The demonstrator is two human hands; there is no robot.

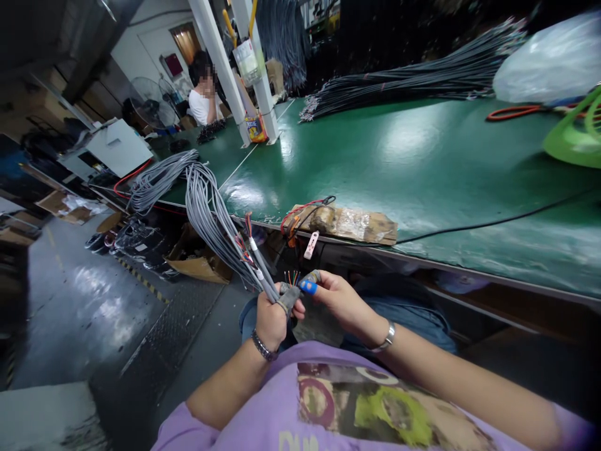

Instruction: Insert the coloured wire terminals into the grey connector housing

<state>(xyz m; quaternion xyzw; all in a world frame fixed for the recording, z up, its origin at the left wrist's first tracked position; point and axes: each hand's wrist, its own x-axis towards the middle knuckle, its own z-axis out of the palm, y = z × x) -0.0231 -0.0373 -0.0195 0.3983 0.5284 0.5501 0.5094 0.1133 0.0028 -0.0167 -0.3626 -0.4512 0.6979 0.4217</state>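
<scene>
My left hand [273,318] is closed around grey cables [263,270] near their ends, with a grey cover on the thumb. Thin coloured wires [292,277] fan out just above its fingers. My right hand [339,298] meets it there, thumb and finger pressed together beside those wires; a blue cover wraps one fingertip and a grey one another. Whether that pinch holds a wire is too small to make out. The cable bundle [206,207] runs back from my left hand to the table edge, and some ends show stripped coloured wires.
On the green table [357,166] lies a taped wooden board [359,224] with wires. Dark cables [413,78], a plastic bag [554,59] and a green basket [577,134] lie farther back. A person [203,103] sits beyond the white posts [223,69]. A cardboard box [204,263] stands below.
</scene>
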